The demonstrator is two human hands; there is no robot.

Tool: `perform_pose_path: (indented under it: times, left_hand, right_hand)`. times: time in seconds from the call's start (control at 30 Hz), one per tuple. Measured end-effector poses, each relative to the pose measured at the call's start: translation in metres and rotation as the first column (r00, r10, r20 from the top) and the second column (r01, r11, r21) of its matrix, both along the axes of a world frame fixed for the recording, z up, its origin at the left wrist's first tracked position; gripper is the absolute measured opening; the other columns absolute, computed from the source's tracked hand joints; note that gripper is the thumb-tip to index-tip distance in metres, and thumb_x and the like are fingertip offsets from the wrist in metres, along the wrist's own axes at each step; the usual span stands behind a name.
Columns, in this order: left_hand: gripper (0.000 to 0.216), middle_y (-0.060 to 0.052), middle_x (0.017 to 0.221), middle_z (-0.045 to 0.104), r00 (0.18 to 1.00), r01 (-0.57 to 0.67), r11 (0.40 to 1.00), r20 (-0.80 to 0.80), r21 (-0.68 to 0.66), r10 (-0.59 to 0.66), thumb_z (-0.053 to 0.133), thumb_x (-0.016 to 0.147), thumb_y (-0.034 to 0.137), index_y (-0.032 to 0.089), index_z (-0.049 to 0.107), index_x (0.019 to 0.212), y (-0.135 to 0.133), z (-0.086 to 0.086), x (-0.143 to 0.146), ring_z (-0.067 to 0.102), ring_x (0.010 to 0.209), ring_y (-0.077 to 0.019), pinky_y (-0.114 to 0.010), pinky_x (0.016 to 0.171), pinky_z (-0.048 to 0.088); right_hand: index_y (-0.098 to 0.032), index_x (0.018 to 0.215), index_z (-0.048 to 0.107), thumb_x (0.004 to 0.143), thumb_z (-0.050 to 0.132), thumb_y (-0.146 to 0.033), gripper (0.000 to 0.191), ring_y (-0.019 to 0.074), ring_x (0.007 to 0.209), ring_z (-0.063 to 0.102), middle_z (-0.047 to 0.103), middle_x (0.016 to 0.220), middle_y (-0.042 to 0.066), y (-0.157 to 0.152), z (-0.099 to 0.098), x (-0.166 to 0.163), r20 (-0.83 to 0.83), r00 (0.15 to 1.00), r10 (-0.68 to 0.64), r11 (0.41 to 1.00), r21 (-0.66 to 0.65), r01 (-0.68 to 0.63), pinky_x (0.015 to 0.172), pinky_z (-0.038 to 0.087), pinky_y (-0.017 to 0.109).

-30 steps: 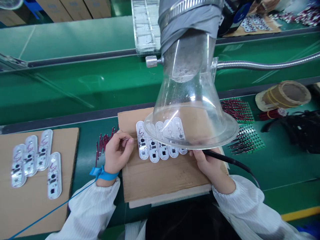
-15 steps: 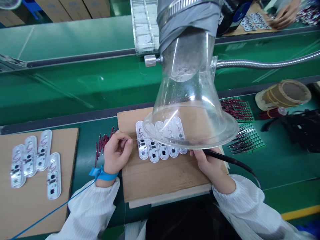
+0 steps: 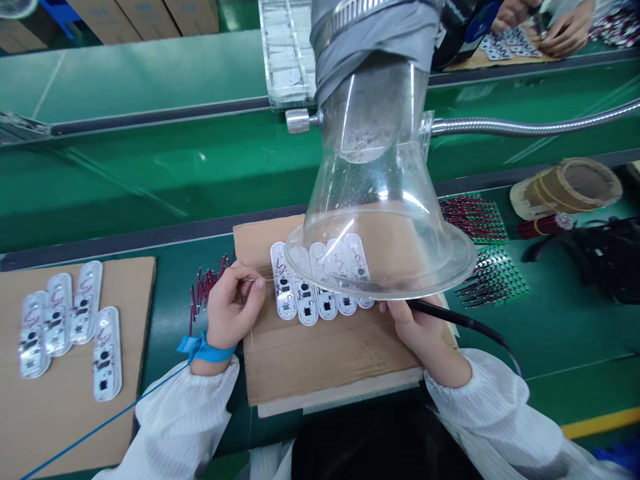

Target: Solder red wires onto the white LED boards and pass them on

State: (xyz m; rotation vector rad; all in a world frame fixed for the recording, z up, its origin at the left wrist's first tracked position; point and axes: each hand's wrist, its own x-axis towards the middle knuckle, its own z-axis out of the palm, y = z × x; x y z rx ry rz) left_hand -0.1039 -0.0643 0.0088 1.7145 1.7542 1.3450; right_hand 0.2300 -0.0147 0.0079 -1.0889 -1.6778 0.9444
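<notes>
My left hand [image 3: 236,300], with a blue wrist strap [image 3: 207,348], pinches a thin solder wire [image 3: 266,280] that reaches toward the leftmost board. A row of several white oblong circuit boards [image 3: 307,308] lies on a cardboard sheet [image 3: 330,360]. Close to the row's right end, my right hand [image 3: 413,323] is closed around a soldering iron, whose black cord [image 3: 465,322] trails off to the right. The iron's tip cannot be made out. A clear fume hood [image 3: 380,200] hangs over the boards and partly covers them.
More white boards [image 3: 107,353] lie on a second cardboard sheet [image 3: 135,320] at left. Dark red wires [image 3: 204,290] lie beside my left hand. At right are wired green boards [image 3: 493,277] and a cardboard roll [image 3: 565,190]. Across the bench, a co-worker's hand [image 3: 570,30] works.
My two hands, the solder wire and the boards stay practically in place. Across the bench, the co-worker's other hand has come into view, with a dark tool between the hands.
</notes>
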Motion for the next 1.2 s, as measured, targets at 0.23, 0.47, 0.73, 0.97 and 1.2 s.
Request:
perform_pose_path:
  times: [0.23, 0.47, 0.73, 0.97, 1.2]
  left_hand:
    - [0.010, 0.005, 0.070, 0.048, 1.000, 0.003, 1.000, 0.008, -0.016, -0.003, 0.069, 0.104, 0.028, 0.024, 0.065, 0.095, -0.0018, -0.0023, -0.0010, 0.045, 0.062, -0.0148, -0.030, 0.062, 0.040]
    - [0.009, 0.006, 0.071, 0.048, 0.999, 0.034, 0.999, 0.017, 0.036, -0.035, 0.070, 0.104, 0.022, 0.025, 0.065, 0.096, 0.0001, -0.0007, -0.0006, 0.045, 0.062, -0.0142, -0.030, 0.063, 0.040]
    - [0.015, 0.005, 0.070, 0.049, 1.000, 0.004, 1.000, 0.015, -0.014, -0.004, 0.070, 0.106, 0.033, 0.024, 0.066, 0.095, -0.0022, -0.0031, -0.0019, 0.045, 0.062, -0.0143, -0.030, 0.063, 0.041]
    - [0.008, 0.006, 0.072, 0.049, 0.999, 0.026, 1.000, 0.023, 0.017, -0.027, 0.071, 0.103, 0.021, 0.024, 0.066, 0.097, -0.0011, -0.0038, -0.0023, 0.045, 0.062, -0.0132, -0.028, 0.062, 0.040]
    - [0.012, 0.005, 0.075, 0.054, 0.998, 0.055, 0.998, 0.023, 0.024, -0.055, 0.071, 0.102, 0.014, 0.025, 0.066, 0.100, -0.0015, -0.0052, -0.0028, 0.045, 0.063, -0.0123, -0.028, 0.062, 0.040]
  right_hand:
    - [-0.026, 0.091, 0.071, 0.113, 0.068, -0.048, 0.031, 0.0203, 0.066, 0.071, 0.077, 0.081, 0.003, 0.0002, -0.0006, -0.0006, -0.033, 0.999, 0.015, 1.000, 0.013, -0.014, 0.064, 0.060, 0.034]
    - [-0.026, 0.095, 0.073, 0.112, 0.071, -0.045, 0.026, 0.0191, 0.063, 0.068, 0.074, 0.077, 0.001, -0.0012, -0.0052, 0.0016, -0.015, 1.000, -0.020, 1.000, 0.013, 0.020, 0.061, 0.057, 0.033]
    - [-0.025, 0.087, 0.070, 0.112, 0.071, -0.043, 0.030, 0.0187, 0.062, 0.067, 0.071, 0.072, 0.000, 0.0002, -0.0001, 0.0003, -0.001, 1.000, -0.015, 1.000, 0.007, 0.015, 0.061, 0.057, 0.032]
    - [-0.026, 0.091, 0.073, 0.112, 0.070, -0.042, 0.027, 0.0200, 0.066, 0.068, 0.074, 0.078, 0.001, -0.0008, -0.0067, 0.0031, 0.002, 1.000, -0.003, 1.000, 0.010, 0.003, 0.063, 0.056, 0.033]
    - [-0.025, 0.085, 0.070, 0.113, 0.068, -0.044, 0.034, 0.0185, 0.063, 0.066, 0.073, 0.076, 0.001, 0.0004, -0.0022, 0.0011, 0.016, 1.000, 0.001, 1.000, 0.013, -0.002, 0.062, 0.055, 0.032]
